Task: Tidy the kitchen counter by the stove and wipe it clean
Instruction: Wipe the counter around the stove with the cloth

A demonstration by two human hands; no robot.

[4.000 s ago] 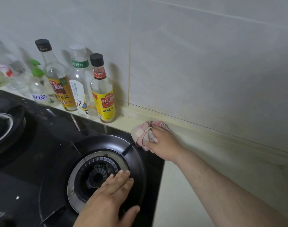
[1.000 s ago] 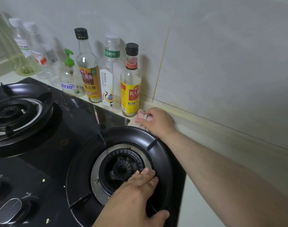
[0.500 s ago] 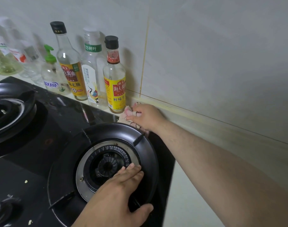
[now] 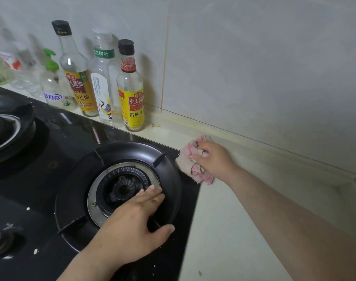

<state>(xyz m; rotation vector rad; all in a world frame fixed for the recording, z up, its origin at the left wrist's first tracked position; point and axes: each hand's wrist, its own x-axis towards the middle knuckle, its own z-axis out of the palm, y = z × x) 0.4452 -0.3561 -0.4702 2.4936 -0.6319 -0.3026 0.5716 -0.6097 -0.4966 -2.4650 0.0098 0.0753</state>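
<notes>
— Fingers (image 4: pixel 201 153) of my right hand (image 4: pixel 212 161) are curled round the pink cloth (image 4: pixel 190 162), bunched at the stove's (image 4: pixel 71 136) back right corner, on the counter (image 4: pixel 223 220) strip below the wall (image 4: pixel 254 67); my left hand (image 4: pixel 132 226) lies flat, fingers straight, on the burner ring (image 4: pixel 73 191).
— What makes the pass good?
— Pressing the wad flat into the seam, I judge; then working toward the brown specks (image 4: pixel 155 125) beside the yellow-labelled bottle (image 4: pixel 132 98) at the counter's back edge; it likely needs lifting aside to wipe beneath.
</notes>
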